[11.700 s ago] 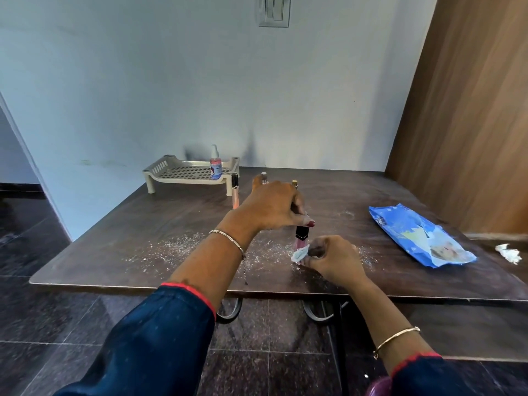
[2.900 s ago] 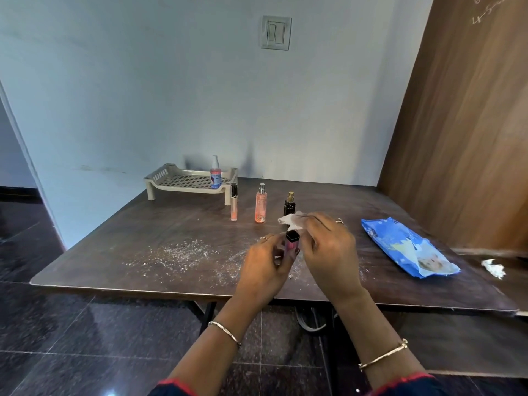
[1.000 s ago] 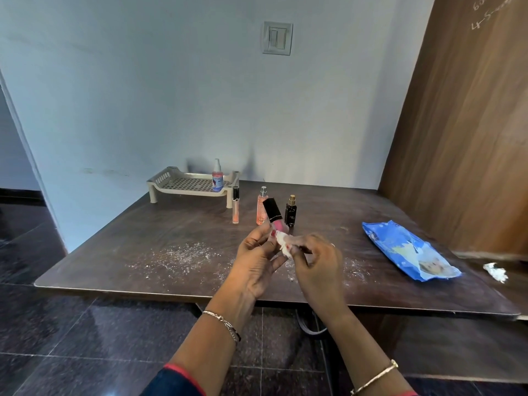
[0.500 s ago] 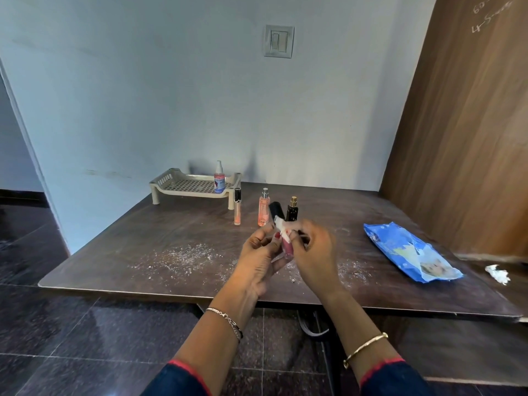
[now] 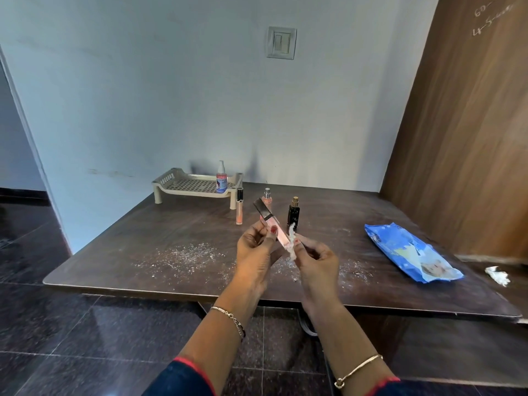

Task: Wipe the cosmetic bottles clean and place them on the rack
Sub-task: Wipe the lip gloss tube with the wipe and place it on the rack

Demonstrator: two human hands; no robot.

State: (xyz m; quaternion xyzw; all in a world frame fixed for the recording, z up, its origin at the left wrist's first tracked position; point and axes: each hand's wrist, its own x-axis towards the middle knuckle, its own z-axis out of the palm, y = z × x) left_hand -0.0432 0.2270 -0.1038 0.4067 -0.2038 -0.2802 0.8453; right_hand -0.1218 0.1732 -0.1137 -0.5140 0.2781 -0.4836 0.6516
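My left hand [image 5: 255, 250] holds a pink bottle with a black cap [image 5: 271, 224], tilted with the cap up and to the left, above the table's front part. My right hand [image 5: 315, 260] pinches a white wipe [image 5: 291, 242] against the bottle's lower end. Behind them stand a slim peach tube [image 5: 239, 205], a peach spray bottle [image 5: 267, 197] and a black bottle with a gold top [image 5: 293, 214]. The beige rack [image 5: 183, 185] sits at the back left and bears a small pink spray bottle [image 5: 221, 178].
White powder [image 5: 183, 257] is scattered over the dark table [image 5: 143, 224]. A blue wipes pack [image 5: 411, 255] lies at the right, and a crumpled white wipe [image 5: 498, 275] lies near the right edge. A wooden panel [image 5: 463, 124] rises on the right, the wall behind.
The bottle has turned in my left hand, and the wipe has slid from its upper part down to its lower end. Earlier the bottle stood on the table; now it is lifted.
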